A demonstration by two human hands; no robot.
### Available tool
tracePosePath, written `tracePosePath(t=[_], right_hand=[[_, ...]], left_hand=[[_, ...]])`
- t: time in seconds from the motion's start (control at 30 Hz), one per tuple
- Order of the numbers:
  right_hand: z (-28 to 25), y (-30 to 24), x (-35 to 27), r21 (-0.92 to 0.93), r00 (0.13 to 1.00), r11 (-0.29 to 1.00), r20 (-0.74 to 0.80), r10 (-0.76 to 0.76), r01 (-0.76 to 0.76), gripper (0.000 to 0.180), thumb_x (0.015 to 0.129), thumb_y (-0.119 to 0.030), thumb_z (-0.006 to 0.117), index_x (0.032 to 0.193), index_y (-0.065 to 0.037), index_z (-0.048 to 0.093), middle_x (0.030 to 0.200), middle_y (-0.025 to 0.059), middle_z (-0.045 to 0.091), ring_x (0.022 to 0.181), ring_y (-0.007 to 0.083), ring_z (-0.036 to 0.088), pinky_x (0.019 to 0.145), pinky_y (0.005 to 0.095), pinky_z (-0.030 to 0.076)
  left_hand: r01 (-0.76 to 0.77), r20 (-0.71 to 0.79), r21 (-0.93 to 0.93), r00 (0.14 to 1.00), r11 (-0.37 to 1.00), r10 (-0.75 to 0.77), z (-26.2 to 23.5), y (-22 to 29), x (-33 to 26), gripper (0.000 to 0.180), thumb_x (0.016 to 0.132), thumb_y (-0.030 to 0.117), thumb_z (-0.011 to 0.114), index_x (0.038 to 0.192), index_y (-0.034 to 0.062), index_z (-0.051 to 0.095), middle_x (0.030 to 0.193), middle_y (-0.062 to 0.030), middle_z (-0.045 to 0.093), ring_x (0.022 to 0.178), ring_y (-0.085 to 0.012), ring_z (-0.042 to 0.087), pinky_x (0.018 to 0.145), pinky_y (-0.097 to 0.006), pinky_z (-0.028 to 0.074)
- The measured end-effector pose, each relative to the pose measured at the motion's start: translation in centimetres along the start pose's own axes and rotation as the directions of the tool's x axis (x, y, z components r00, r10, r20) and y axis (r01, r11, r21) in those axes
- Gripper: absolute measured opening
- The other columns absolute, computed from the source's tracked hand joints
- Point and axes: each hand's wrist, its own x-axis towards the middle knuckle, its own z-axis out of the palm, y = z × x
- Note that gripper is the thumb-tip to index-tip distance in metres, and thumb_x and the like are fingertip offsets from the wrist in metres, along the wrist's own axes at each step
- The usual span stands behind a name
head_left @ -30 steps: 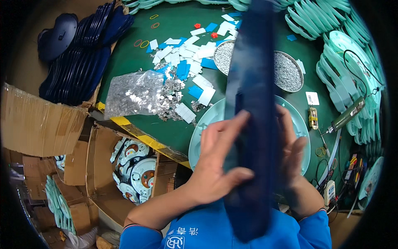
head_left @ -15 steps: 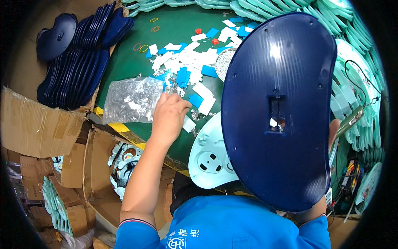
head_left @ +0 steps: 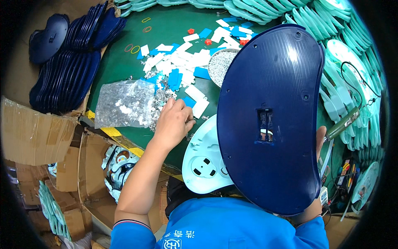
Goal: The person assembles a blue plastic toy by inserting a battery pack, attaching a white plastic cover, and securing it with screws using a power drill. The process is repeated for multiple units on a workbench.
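A large, dark blue, kidney-shaped plastic panel (head_left: 269,120) is held upright on the right, with a small rectangular slot near its middle. My right hand (head_left: 321,141) grips it from behind; only a few fingers show past its right edge. On the left, my left hand (head_left: 174,123) reaches down to the small metal parts on the green table, fingers bent together. What it pinches, if anything, is too small to make out. A clear plastic bag (head_left: 124,103) of small metal parts lies beside it. Partly behind the panel is a mint-green plastic shell (head_left: 197,157).
White and blue flat pieces (head_left: 178,60) are strewn across the table (head_left: 120,62). A round dish of small whitish parts (head_left: 222,62) stands behind the panel. Green-handled tool (head_left: 344,123) hangs at right. Mint-green shells (head_left: 348,25) and dark blue panels (head_left: 66,79) are stacked around. Cardboard boxes (head_left: 41,128) sit lower left.
My left hand has drawn its fingers closer together over the metal parts. The whole view has shifted slightly, and the dark blue panel has tilted a little while staying in my right hand.
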Motion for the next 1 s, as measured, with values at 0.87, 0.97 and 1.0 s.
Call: tracePosePath(t=[0.87, 0.97, 1.0], right_hand=[[-1.6, 1.3, -0.1, 0.189, 0.972, 0.968, 0.202, 0.124, -0.162, 0.096, 0.09, -0.082, 0.037, 0.158, -0.015, 0.029, 0.151, 0.0246, 0.043, 0.13, 0.0402, 0.055, 0.104, 0.0597, 0.05], [-2.1, 1.3, 0.1, 0.25, 0.965, 0.952, 0.235, 0.115, -0.174, 0.096, 0.09, -0.081, 0.036, 0.158, -0.014, 0.029, 0.151, 0.0245, 0.044, 0.13, 0.04, 0.055, 0.104, 0.0593, 0.05], [-2.2, 1.3, 0.2, 0.268, 0.963, 0.947, 0.246, 0.112, -0.178, 0.096, 0.09, -0.081, 0.036, 0.158, -0.014, 0.029, 0.151, 0.0245, 0.044, 0.13, 0.0399, 0.055, 0.104, 0.0592, 0.05]], left_hand=[[0.067, -0.22, 0.078, 0.974, 0.995, -0.048, -1.0, -2.5, -0.6, 0.007, 0.083, 0.014, 0.076, 0.089, 0.0098, 0.075, 0.097, -0.0047, 0.064, 0.1, -0.0282, 0.055, 0.089, -0.041, 0.044], [-0.014, -0.197, 0.178, 0.979, 0.984, 0.05, -0.6, -1.6, -0.1, 0.011, 0.08, 0.009, 0.075, 0.091, 0.0108, 0.076, 0.101, -0.0046, 0.062, 0.104, -0.0289, 0.054, 0.091, -0.042, 0.043], [-0.017, -0.197, 0.198, 0.979, 0.98, 0.057, -0.3, -1.5, 0.1, 0.013, 0.079, 0.007, 0.075, 0.091, 0.0103, 0.076, 0.101, -0.0053, 0.061, 0.104, -0.0294, 0.054, 0.09, -0.042, 0.043]])
